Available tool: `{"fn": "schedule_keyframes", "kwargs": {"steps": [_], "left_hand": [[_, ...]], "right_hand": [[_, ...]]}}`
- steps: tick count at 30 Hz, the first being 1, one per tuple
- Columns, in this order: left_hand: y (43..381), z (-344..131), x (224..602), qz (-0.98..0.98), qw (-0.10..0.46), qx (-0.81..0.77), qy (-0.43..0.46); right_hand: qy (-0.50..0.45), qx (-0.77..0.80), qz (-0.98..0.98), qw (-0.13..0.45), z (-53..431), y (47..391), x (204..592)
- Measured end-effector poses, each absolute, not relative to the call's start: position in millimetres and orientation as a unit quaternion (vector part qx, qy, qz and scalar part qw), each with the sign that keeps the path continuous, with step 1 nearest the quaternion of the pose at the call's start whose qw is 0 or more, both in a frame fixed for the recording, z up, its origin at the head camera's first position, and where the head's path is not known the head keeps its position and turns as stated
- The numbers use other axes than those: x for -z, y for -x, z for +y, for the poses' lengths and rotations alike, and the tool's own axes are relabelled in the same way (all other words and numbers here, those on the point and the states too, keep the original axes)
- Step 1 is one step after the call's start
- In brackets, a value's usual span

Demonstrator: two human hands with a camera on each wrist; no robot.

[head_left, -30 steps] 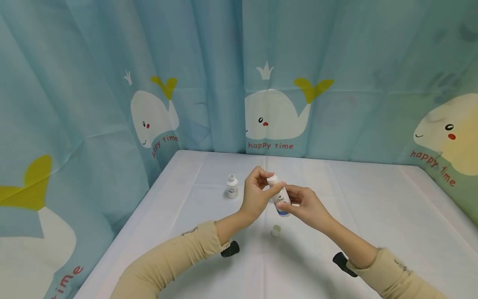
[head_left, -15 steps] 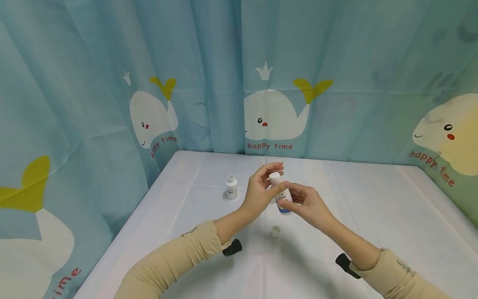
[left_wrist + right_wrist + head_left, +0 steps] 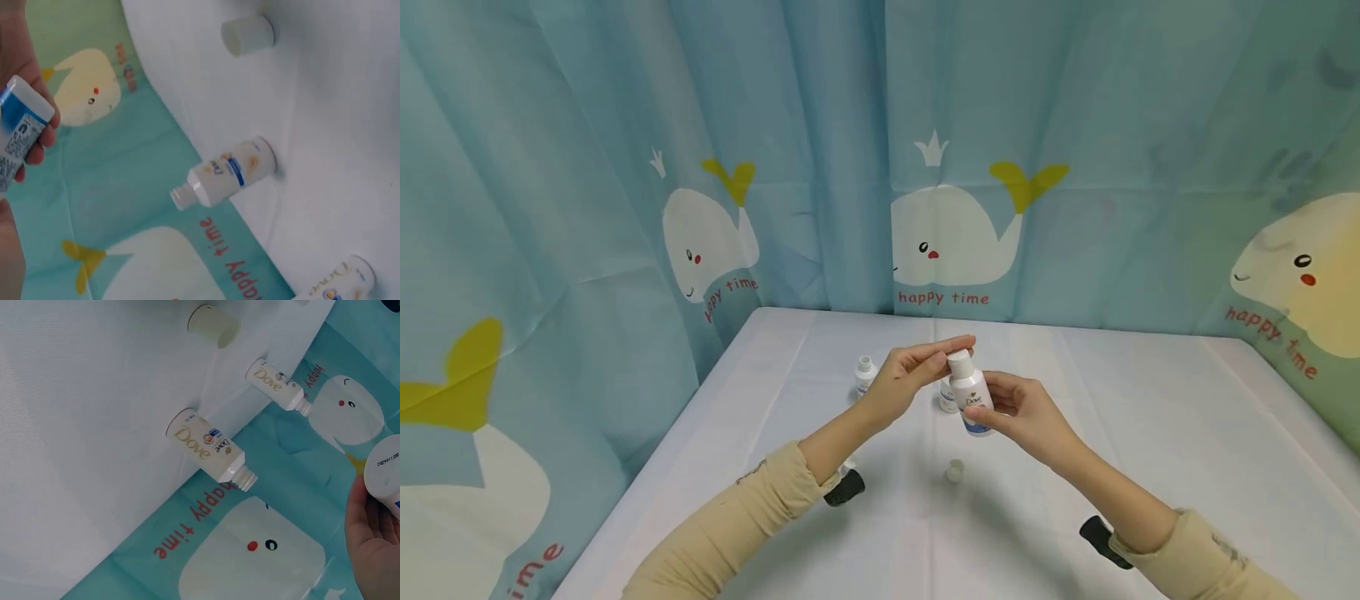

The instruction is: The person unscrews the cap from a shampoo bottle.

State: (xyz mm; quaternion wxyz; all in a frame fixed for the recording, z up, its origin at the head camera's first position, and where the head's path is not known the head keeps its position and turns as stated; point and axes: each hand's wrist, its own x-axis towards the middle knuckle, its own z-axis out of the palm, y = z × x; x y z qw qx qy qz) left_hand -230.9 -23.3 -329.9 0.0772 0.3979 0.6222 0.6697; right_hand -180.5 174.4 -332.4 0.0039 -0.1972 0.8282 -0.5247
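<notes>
My right hand (image 3: pixel 1026 412) holds a small white Dove bottle (image 3: pixel 972 396) with a blue lower label, its thumb across the front. The bottle is raised off the table and tilted slightly left, its white cap (image 3: pixel 959 363) at the top. Over that cap my left hand (image 3: pixel 910 379) lies with its fingers stretched out; whether they press on it is hard to tell. Just behind the held bottle stands a second white bottle (image 3: pixel 948 397), partly covered. A third bottle (image 3: pixel 865 377), with an uncapped neck, stands further left behind my left wrist.
A loose pale cap (image 3: pixel 955 472) lies on the white table (image 3: pixel 1150 433) in front of the hands. Both standing bottles show bare threaded necks in the right wrist view, one nearer (image 3: pixel 206 447) and one farther (image 3: pixel 278 384). A blue whale-print curtain (image 3: pixel 820 167) encloses the back and sides.
My left fingers have gone from gripping the cap to lying straight over it, and the left hand has shifted slightly left. My right hand has turned the bottle more upright.
</notes>
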Motion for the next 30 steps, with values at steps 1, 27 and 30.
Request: {"fn": "schedule_keyframes", "kwargs": {"steps": [1, 27, 30], "left_hand": [[230.7, -24.5, 330.1, 0.623, 0.084, -0.665, -0.404], [222.4, -10.5, 336.1, 0.625, -0.043, -0.706, -0.331], [222.2, -8.6, 336.8, 0.613, -0.060, -0.718, -0.325]], "right_hand": [[0.198, 0.527, 0.827, 0.007, 174.7, 179.6, 332.3], [0.219, 0.493, 0.840, -0.048, 174.0, 176.5, 328.6], [0.217, 0.493, 0.841, -0.052, 174.4, 176.6, 327.5]]}}
